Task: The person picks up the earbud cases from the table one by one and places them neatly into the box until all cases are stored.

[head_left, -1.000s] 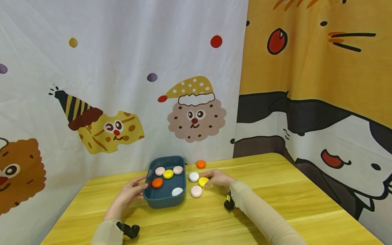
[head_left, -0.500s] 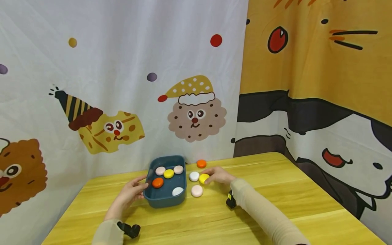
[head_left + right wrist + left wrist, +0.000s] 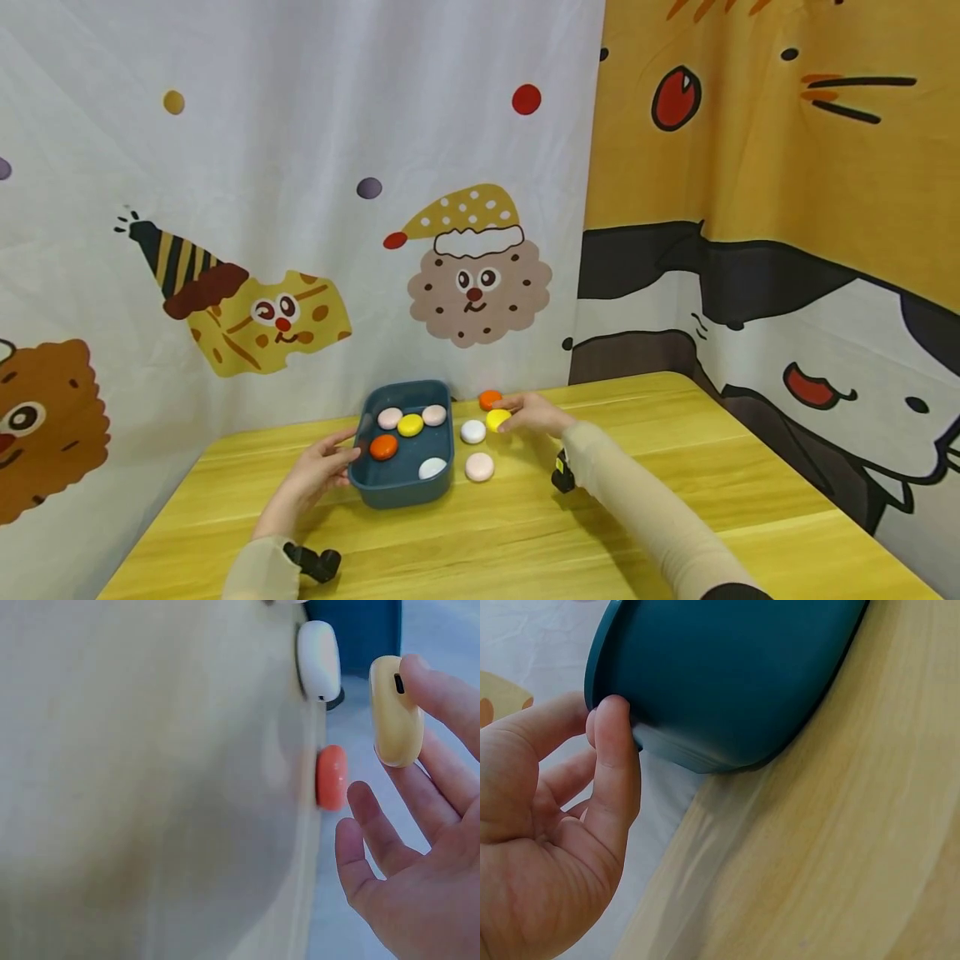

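My left hand (image 3: 313, 471) pinches the left rim of a dark blue rectangular box (image 3: 401, 499), thumb outside, as the left wrist view shows. In the box lie two pale pink discs, a yellow one, an orange one (image 3: 383, 447) and a white one (image 3: 432, 469). My right hand (image 3: 534, 414) holds a smooth yellow rounded disc (image 3: 395, 712) between thumb and fingers, raised off the table; a small dark slot marks its edge. Below it in the head view are a white disc (image 3: 473, 432) and a pale pink disc (image 3: 480, 467). An orange disc (image 3: 491, 400) lies just behind.
The wooden table (image 3: 420, 554) carries the box and loose discs. A printed cloth (image 3: 300, 208) hangs behind the table's back edge and along the right side. Black wrist cameras (image 3: 318, 565) are strapped to both sleeves.
The right hand has lifted the yellow disc from beside the white and pink ones and moved it away from me, towards the orange disc. My left hand stays on the box.
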The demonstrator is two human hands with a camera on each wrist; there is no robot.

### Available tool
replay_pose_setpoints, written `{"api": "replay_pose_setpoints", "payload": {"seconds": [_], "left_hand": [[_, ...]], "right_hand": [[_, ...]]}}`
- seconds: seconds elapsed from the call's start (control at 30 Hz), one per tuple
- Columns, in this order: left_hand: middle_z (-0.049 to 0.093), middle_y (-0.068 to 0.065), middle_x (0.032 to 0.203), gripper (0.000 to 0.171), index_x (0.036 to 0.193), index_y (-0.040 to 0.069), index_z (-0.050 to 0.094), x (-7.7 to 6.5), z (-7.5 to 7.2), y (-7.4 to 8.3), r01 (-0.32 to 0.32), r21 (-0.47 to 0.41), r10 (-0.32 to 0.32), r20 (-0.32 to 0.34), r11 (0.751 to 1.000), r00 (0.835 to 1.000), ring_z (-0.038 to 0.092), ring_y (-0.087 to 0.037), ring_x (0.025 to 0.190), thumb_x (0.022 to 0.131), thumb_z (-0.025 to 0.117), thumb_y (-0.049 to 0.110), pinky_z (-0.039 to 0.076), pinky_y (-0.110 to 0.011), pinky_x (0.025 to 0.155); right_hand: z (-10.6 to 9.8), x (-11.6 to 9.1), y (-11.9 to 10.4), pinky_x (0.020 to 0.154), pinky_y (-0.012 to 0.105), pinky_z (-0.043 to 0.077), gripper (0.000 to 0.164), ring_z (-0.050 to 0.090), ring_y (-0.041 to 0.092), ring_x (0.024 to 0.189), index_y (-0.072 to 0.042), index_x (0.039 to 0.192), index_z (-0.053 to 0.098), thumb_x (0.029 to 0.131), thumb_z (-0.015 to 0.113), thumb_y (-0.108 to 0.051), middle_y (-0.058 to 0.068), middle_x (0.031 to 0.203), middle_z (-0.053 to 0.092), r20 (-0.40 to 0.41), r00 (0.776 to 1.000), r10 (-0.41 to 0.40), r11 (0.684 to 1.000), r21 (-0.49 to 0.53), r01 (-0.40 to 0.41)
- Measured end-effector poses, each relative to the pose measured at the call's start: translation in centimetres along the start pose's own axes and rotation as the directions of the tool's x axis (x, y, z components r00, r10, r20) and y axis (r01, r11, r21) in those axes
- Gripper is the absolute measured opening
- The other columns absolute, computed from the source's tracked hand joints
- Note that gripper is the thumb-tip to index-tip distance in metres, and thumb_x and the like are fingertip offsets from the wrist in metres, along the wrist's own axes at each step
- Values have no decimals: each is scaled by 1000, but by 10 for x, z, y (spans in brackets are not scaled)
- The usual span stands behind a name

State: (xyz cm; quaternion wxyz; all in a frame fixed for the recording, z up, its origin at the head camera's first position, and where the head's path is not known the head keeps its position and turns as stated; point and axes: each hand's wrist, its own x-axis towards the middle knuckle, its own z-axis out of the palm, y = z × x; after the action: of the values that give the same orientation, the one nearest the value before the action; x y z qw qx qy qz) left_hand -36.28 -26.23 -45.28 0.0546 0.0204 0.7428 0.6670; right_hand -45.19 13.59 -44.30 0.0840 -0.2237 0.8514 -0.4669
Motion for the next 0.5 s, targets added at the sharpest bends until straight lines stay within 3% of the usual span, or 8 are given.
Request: {"api": "replay_pose_setpoints", "payload": {"seconds": [0.13,0.33,0.5], "left_hand": [[60,-21,110,60,150,0,32,0,-1,-1,-5,13,5,0,1000,1000,57,-14,62,98,58,11,54,-25,57],[59,-20,109,60,150,0,31,0,-1,-2,-10,19,10,2,1000,1000,57,-15,62,98,58,11,54,-26,58],[59,-19,106,62,150,-1,31,1,-1,-2,-11,16,11,2,1000,1000,56,-15,62,97,60,12,54,-25,57]], "right_hand": [[-5,2,-7,99,43,44,54,51,29,122,-4,127,64,79,80,-20,12,128,61,2,1000,-21,999,-30,21],[-8,7,-15,100,45,42,53,50,28,123,-4,128,64,78,79,-15,11,129,61,-11,999,35,999,8,-35],[-10,9,-21,98,40,44,52,53,25,119,-3,127,64,78,78,-12,9,126,63,-33,999,19,1000,9,-19]]}}
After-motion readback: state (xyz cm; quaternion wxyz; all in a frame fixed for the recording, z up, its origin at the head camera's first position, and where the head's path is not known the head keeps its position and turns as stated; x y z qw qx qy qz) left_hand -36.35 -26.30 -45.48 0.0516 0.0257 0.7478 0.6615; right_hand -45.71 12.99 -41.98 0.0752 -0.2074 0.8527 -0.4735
